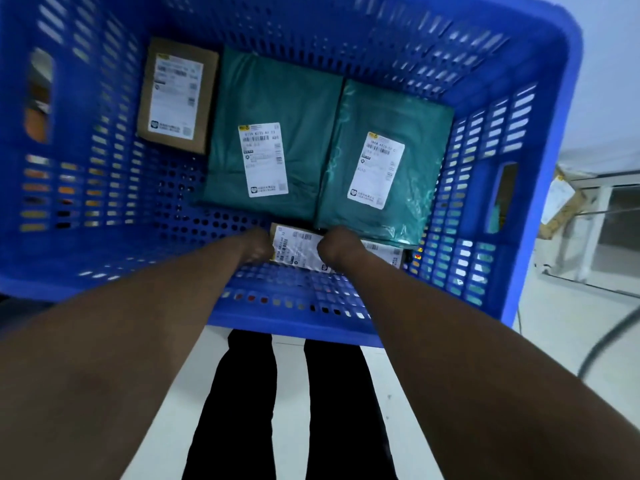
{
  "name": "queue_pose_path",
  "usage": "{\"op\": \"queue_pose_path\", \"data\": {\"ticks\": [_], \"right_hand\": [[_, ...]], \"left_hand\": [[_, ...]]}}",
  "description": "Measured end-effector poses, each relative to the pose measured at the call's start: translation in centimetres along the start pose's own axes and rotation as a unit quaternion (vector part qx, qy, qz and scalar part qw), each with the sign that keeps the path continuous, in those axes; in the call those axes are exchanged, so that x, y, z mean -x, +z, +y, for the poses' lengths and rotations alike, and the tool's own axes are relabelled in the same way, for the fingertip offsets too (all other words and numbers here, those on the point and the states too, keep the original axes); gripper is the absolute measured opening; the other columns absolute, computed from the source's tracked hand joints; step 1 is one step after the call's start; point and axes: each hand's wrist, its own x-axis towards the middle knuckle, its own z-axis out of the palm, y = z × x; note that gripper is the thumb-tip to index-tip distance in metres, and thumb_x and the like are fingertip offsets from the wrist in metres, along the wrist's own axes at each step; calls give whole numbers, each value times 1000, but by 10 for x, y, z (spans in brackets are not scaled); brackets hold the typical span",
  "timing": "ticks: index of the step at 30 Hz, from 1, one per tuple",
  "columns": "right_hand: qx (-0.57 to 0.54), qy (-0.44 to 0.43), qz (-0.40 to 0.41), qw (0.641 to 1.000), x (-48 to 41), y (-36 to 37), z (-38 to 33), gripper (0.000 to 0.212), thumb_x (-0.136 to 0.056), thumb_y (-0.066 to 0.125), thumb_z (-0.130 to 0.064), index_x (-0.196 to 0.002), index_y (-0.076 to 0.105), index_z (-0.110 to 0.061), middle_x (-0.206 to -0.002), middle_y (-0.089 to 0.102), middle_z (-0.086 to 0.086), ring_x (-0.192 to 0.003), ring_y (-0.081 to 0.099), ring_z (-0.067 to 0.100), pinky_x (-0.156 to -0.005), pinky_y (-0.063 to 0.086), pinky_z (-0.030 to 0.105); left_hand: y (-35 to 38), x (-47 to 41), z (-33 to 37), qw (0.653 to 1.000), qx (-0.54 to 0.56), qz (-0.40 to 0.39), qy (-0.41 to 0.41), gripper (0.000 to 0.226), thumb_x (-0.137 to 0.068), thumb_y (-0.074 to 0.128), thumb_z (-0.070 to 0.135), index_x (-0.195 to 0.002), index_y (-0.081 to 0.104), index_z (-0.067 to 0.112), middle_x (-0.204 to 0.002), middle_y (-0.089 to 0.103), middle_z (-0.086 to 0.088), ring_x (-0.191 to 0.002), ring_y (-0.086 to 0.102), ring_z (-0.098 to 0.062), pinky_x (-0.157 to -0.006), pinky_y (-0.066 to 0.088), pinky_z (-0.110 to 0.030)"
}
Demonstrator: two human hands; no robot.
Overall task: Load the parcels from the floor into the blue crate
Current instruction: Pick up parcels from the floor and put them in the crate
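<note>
Cardboard fills the grip: the left hand (257, 244) and the right hand (336, 244) each curl over one end of a small cardboard parcel (297, 247), fingers turned down and mostly hidden, with its white label showing between them. Both hands hold it narrowly, low against the near wall of the blue crate (294, 328), at 6 o'clock on the crate floor. I cannot tell whether it already rests on the floor or hangs just above it.

At 3 o'clock from the right hand another label peeks out. Whether that is the same parcel or a separate one is unclear.

Beyond the hands, at 12 o'clock, a green bag (277, 133) lies flat, touching a second green bag (394, 157) at 2 o'clock. A brown box (176, 95) sits at 11 o'clock, just beside the first bag.

The risk, as I judge it, is a wedge. The second green bag overhangs the parcel's far edge, so letting go early could leave the parcel tilted against the near wall. The slick bag could also ride up over it and spoil the flat layer.
</note>
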Motion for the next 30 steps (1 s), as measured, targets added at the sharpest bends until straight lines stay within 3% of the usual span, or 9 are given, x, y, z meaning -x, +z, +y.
{"op": "queue_pose_path", "data": {"ticks": [5, 7, 12, 17, 21, 25, 27, 28, 30], "right_hand": [[32, -18, 38, 999, 4, -19, 5, 30, -93, 49, -12, -114, 66, 1, -124, 65, 22, -113, 64, 35, -78, 43, 28], [25, -31, 34, 999, 12, -31, 6, 32, -96, 49, -15, -120, 65, -1, -125, 64, 21, -117, 61, 36, -86, 47, 31], [-19, -45, 155, 987, 56, -82, 16, 29, -90, 51, -15, -108, 69, -1, -118, 67, 22, -110, 65, 37, -81, 47, 31], [-127, -45, 294, 946, 114, -147, 57, 15, -83, 51, -10, -79, 64, -5, -95, 68, 21, -96, 66, 39, -71, 45, 33], [-212, -64, 376, 900, 145, -187, 110, 23, -78, 50, -19, -63, 55, -2, -78, 60, 24, -73, 52, 36, -64, 32, 31], [-297, -55, 407, 862, 142, -219, 200, 34, -84, 57, -12, -52, 45, -11, -55, 43, 5, -66, 43, 26, -62, 33, 30], [-308, -44, 374, 873, 130, -232, 266, 29, -91, 55, -18, -62, 51, -16, -67, 51, 3, -70, 47, 23, -67, 39, 27], [-307, -32, 354, 883, 123, -237, 301, 23, -94, 52, -21, -72, 55, -18, -76, 54, 4, -74, 48, 22, -70, 39, 26], [-310, -3, 335, 890, 112, -244, 367, 17, -98, 47, -22, -84, 56, -17, -86, 55, 4, -79, 49, 21, -73, 39, 26]], "left_hand": [[-18, 27, 16, 992, -106, 24, -56, 33, -100, 57, 29, -121, 64, 4, -115, 63, -13, -87, 60, -23, -73, 48, -33], [-28, 48, 31, 981, -126, 136, -50, 28, -95, 59, 34, -111, 62, 11, -117, 64, -7, -98, 62, -25, -80, 52, -34], [-51, 111, 96, 952, -44, 286, 97, 24, -90, 53, 30, -78, 58, 10, -83, 60, -5, -77, 59, -25, -57, 40, -27], [-56, 167, 189, 919, 2, 335, 208, 43, -88, 54, 29, -52, 38, 11, -53, 40, -7, -54, 44, -27, -52, 29, -28], [-32, 187, 282, 885, 53, 354, 296, 47, -87, 55, 27, -50, 32, 11, -51, 33, -10, -51, 35, -27, -54, 26, -33], [24, 178, 391, 874, 108, 346, 324, 49, -87, 52, 28, -46, 33, 9, -49, 28, -13, -49, 32, -29, -56, 22, -36], [63, 165, 438, 872, 111, 339, 334, 38, -78, 47, 29, -55, 21, 14, -53, 32, -22, -54, 39, -43, -56, 23, -37], [83, 157, 461, 879, 122, 328, 325, 40, -77, 47, 28, -60, 42, -7, -56, 39, -27, -60, 48, -48, -56, 25, -37], [122, 137, 495, 896, 125, 308, 296, 39, -83, 51, 26, -54, 49, 1, -67, 56, -30, -73, 62, -44, -58, 29, -34]]}}
